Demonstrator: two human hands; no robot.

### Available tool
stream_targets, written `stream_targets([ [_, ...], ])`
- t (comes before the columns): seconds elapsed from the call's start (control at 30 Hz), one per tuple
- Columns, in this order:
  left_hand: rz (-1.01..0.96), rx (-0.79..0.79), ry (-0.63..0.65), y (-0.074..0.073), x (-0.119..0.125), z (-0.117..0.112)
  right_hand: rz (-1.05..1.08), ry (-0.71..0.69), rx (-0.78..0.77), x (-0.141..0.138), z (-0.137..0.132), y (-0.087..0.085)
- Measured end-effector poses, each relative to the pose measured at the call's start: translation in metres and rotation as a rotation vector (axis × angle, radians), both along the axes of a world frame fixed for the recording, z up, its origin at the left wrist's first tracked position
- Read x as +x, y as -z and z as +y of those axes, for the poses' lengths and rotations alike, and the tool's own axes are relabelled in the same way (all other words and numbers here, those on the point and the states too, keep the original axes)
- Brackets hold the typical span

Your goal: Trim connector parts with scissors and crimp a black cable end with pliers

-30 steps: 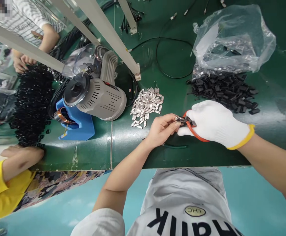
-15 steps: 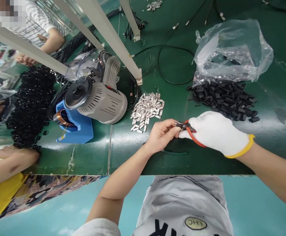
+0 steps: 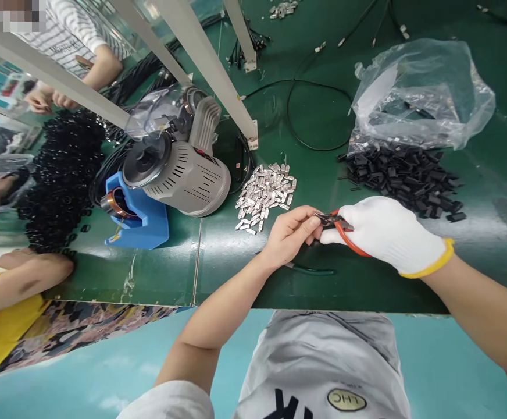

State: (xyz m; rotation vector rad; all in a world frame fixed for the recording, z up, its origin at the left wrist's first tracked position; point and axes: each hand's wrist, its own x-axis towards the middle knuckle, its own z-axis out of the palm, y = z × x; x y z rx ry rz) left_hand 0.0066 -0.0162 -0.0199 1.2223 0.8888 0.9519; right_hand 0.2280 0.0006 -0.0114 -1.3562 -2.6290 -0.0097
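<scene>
My right hand (image 3: 388, 233), in a white glove with a yellow cuff, is closed round red-handled pliers (image 3: 343, 231) above the green table (image 3: 367, 279). Bare, my left hand (image 3: 289, 234) pinches a small part at the pliers' jaws; the part is too small to make out. A pile of small silver metal shells (image 3: 266, 194) lies just left of my left hand. Behind my right hand a heap of black plastic pieces (image 3: 404, 174) spills from a clear plastic bag (image 3: 423, 93).
A grey motor-like machine (image 3: 179, 166) stands on a blue base (image 3: 142, 218) at left, beside a mass of black rings (image 3: 59, 174). White frame bars (image 3: 201, 55) cross overhead. A black cable (image 3: 310, 110) loops at the back. Other people's arms (image 3: 27, 279) work at the left.
Both hands have stayed together at the pliers, with only small shifts. The view has moved slightly, so the table's contents sit a little lower in the frame.
</scene>
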Motion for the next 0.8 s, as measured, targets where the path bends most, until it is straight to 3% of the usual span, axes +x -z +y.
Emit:
stream_targets([
  [0.17,-0.183,-0.219,0.051,-0.003,0.001,0.003,0.082,0.001,-0.099,-0.001,-0.001,-0.002],
  [0.4,-0.507,-0.62,0.265,-0.011,-0.003,0.01,0.159,-0.009,-0.3,-0.009,0.0,-0.004],
  [0.67,-0.49,-0.581,0.268,-0.009,0.0,0.001,0.366,-0.104,-0.578,-0.012,0.005,-0.001],
  [0.8,-0.494,-0.545,0.201,-0.009,0.0,0.0,0.466,-0.021,-0.682,-0.019,-0.002,-0.005],
])
